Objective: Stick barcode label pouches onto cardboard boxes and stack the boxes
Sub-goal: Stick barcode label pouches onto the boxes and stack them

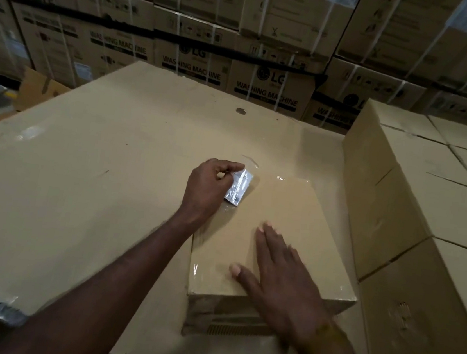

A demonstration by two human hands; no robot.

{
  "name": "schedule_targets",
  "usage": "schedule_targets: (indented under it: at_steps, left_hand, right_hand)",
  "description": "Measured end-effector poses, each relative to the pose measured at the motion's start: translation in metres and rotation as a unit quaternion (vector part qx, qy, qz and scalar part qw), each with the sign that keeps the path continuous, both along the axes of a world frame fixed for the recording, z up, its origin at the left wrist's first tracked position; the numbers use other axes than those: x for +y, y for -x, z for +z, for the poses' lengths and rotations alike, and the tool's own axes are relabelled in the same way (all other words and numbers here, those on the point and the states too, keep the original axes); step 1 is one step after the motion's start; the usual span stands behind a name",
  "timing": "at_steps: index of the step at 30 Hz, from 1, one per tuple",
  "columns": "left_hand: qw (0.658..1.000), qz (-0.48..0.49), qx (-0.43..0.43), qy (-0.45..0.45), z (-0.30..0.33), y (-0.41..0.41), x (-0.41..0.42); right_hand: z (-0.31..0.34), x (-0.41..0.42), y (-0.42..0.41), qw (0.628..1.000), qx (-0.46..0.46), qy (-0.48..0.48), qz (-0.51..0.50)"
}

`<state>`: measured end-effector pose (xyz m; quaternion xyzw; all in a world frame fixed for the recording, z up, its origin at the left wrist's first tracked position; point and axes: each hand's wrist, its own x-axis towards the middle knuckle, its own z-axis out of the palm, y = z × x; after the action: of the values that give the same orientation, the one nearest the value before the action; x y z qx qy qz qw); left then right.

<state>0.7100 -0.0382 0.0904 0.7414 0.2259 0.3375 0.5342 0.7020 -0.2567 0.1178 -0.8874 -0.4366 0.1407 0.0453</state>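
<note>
A small taped cardboard box (294, 222) lies flat on a large sheet of cardboard (94, 174) that serves as the work surface. My left hand (210, 185) pinches a shiny clear label pouch (239, 188) at the box's far left corner; the pouch is tilted and part of it is hidden by my fingers. My right hand (282, 274) lies flat on the near part of the box top, fingers straight and together, thumb spread to the left.
A stack of plain cardboard boxes (414, 228) rises at the right, close to the small box. Behind the work surface stands a wall of strapped washing machine cartons (240, 60). A loose cardboard piece (37, 88) and floor show at the far left.
</note>
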Motion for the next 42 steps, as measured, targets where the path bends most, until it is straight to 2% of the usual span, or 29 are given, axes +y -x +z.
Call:
schedule_targets:
  at_steps: [3, 10, 17, 25, 32, 39, 42]
  left_hand:
    - [1.0, 0.003, 0.007, 0.0, 0.003, 0.001, -0.001]
    - [1.0, 0.01, 0.024, 0.014, 0.005, 0.003, -0.004]
    - [0.999, 0.007, 0.027, 0.033, 0.005, 0.001, -0.005]
    - [0.999, 0.009, 0.044, 0.013, 0.008, 0.002, -0.006]
    - [0.999, 0.012, 0.037, 0.033, 0.008, 0.002, -0.006]
    - [0.999, 0.004, 0.052, 0.007, 0.009, 0.004, -0.007]
    - [0.998, 0.001, 0.055, 0.014, 0.01, 0.005, -0.007]
  right_hand:
    - [0.003, -0.007, 0.005, 1.0, -0.002, 0.018, 0.007]
    - [-0.006, 0.043, -0.051, 0.999, -0.012, 0.0, -0.029]
    - [0.005, -0.014, 0.012, 1.0, 0.006, 0.015, 0.004]
    - [-0.003, 0.042, -0.052, 1.0, 0.004, 0.002, -0.027]
    - [0.004, -0.014, 0.011, 1.0, 0.003, 0.004, 0.002]
    - [-0.008, 0.041, -0.049, 1.0, -0.001, -0.004, -0.026]
    - [-0.009, 0.036, -0.043, 1.0, -0.007, 0.0, -0.026]
